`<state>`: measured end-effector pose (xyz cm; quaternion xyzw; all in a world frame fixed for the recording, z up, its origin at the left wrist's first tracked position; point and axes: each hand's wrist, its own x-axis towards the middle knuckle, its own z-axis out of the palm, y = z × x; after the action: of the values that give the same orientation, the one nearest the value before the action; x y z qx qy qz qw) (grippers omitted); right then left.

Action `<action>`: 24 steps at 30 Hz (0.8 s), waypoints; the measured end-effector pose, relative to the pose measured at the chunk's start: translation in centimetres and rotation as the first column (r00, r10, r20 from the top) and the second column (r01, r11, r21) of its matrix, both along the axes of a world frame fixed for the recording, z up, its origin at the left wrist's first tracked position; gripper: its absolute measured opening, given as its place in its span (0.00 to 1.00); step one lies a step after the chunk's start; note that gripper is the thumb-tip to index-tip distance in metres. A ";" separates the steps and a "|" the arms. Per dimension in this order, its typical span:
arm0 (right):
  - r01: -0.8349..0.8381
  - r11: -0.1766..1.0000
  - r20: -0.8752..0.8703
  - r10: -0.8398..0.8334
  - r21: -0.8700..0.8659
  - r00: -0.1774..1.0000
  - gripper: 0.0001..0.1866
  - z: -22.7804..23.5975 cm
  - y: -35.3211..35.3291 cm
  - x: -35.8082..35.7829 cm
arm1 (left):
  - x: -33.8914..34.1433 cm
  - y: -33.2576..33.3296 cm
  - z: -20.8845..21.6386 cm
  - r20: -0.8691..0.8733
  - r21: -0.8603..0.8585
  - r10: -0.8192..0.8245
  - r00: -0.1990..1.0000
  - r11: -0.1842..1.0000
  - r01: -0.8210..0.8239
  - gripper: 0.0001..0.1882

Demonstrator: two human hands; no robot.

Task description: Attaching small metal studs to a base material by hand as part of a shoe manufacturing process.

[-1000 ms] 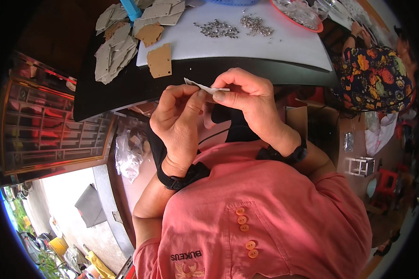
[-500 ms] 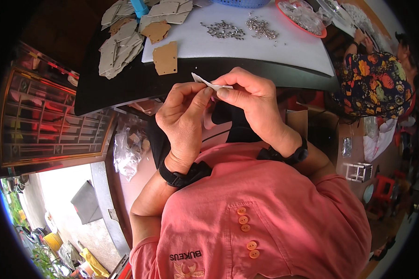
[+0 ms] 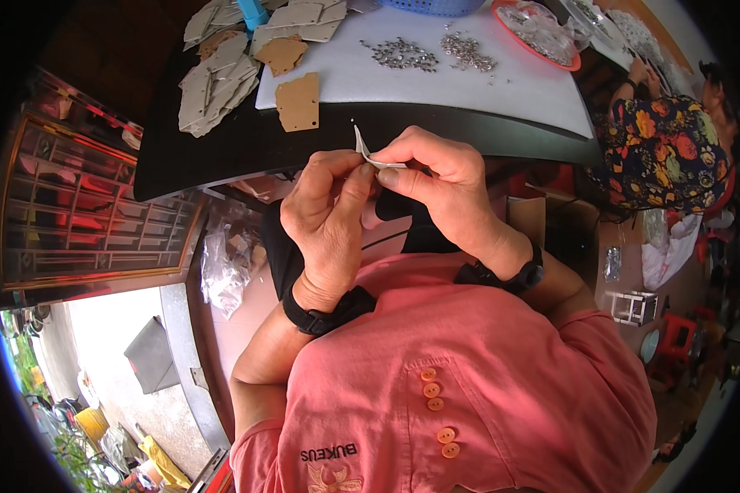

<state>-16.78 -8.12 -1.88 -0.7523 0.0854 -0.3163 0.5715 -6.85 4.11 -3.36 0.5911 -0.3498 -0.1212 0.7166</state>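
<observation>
Nearest the camera, the person's salmon-pink shirt [image 3: 485, 386] filled the lower frame, with a black wristband on each forearm. Just beyond it, the left hand [image 3: 330, 220] and the right hand [image 3: 436, 182] met in mid-air, close to the near edge of the table [image 3: 222, 152]. Both were clenched in a fingertip pinch on a small pale folded strip [image 3: 368, 154], the left thumb and forefinger closing on its near end and the right fingers gripping just beside them, so that one pointed corner stood free above. What the strip was made of could not be told. To do this fine work well, it seemed best to keep the pinch light and the two grips close together, so the small piece would neither crumple nor slip. Farther off, on the table, lay a white sheet [image 3: 436, 86] carrying a scatter of small metal parts [image 3: 403, 54]; a brown cardboard cut-out [image 3: 297, 102] sat at its left edge, with a heap of grey cardboard pieces [image 3: 214, 78] further left. At the far right a red tray [image 3: 534, 29] held more small parts.
</observation>
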 end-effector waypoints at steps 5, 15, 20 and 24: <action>-0.029 1.000 0.012 0.029 0.001 1.000 0.03 -0.1 0.1 0.1 | 0.1 0.3 0.0 0.024 0.000 -0.003 1.000 1.000 0.003 0.03; -0.027 0.994 0.032 0.030 -0.105 0.999 0.04 -0.3 0.3 0.4 | 0.3 -0.3 -1.2 0.153 -0.047 0.092 0.984 0.995 -0.085 0.05; -0.036 0.991 -0.060 0.044 0.130 0.997 0.04 -0.5 0.1 0.0 | 0.3 0.0 -0.4 0.023 -0.017 0.035 0.999 0.999 -0.034 0.05; -0.033 0.940 -0.063 0.058 0.339 0.996 0.05 0.1 0.3 -0.4 | 0.3 0.0 0.0 -0.283 -0.058 -0.054 0.958 0.998 0.039 0.05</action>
<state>-17.16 -7.85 -1.81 -0.6558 0.1415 -0.2563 0.6959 -6.54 4.07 -3.33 0.5404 -0.2599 -0.2127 0.7715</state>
